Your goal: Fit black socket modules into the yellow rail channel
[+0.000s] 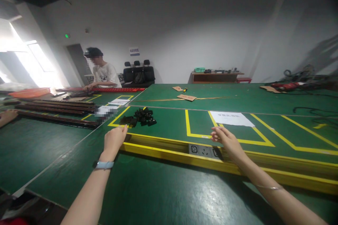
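A long yellow rail (163,153) lies across the green table in front of me, with grey socket modules (204,150) set in its channel. My left hand (114,140) is closed around the rail's left end; a watch band is on that wrist. My right hand (227,141) hovers over the rail just right of the sockets, fingers loosely spread, nothing in it. A pile of small black parts (139,117) lies beyond the rail inside a yellow-taped box. A white paper sheet (231,118) sits in the neighbouring taped box.
A person in a white shirt (105,75) sits at the far left by a red strip (118,90). Long dark rails (56,112) lie at left, near another person's hand (7,116). Cardboard pieces (186,97) and black cables (314,110) lie further back.
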The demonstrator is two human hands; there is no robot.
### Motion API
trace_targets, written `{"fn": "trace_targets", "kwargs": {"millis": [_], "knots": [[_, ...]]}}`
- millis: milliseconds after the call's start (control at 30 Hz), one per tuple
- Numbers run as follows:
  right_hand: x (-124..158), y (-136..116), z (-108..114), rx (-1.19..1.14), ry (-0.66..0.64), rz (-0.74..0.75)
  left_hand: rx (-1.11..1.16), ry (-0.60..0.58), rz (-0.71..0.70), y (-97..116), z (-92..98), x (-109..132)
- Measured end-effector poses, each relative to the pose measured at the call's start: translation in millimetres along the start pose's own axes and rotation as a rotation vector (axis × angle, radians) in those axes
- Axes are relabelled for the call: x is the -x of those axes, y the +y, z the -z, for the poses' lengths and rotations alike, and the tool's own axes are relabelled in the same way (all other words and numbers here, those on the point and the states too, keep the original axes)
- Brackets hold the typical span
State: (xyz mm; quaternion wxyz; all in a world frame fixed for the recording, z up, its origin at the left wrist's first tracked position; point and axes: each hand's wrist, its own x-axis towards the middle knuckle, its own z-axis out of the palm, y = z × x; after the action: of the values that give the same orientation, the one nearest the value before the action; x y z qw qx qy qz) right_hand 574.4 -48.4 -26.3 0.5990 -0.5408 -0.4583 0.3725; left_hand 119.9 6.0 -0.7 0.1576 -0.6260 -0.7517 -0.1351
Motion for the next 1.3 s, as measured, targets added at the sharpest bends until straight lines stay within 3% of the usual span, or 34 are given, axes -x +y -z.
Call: {"fn": "trace_targets", "kwargs": {"millis": [200,400,567,833,1000,1300], "knots": [[1.2,-1.2,0.6,-0.003,-0.013,0.008,0.017,-0.028,-0.167,18.6,-0.9,5.8],[2.8,-4.1,-0.7,0.004,-0.008,0.003,0.301,-0.037,-0.299,35.7,4.8,15.9],[2.0,-2.9,-1.8,-0.006,-0.007,0.009,0.503,0.091,-0.448,42.7,-2.5,22.5],[3.4,-7.3,-4.3,-0.035,-0.003,-0.009,0.355,0.348,-0.741,66.9,1.3,41.9],[4.7,-9.5,-5.1,-0.026,0.0,-0.012,0.481,0.332,-0.846,88.9,12.8,59.4],[2.0,-3.5,-4.5,-0.027,-0.026,0.015,0.657,0.217,-0.938,112.8,17.1,79.0]]}}
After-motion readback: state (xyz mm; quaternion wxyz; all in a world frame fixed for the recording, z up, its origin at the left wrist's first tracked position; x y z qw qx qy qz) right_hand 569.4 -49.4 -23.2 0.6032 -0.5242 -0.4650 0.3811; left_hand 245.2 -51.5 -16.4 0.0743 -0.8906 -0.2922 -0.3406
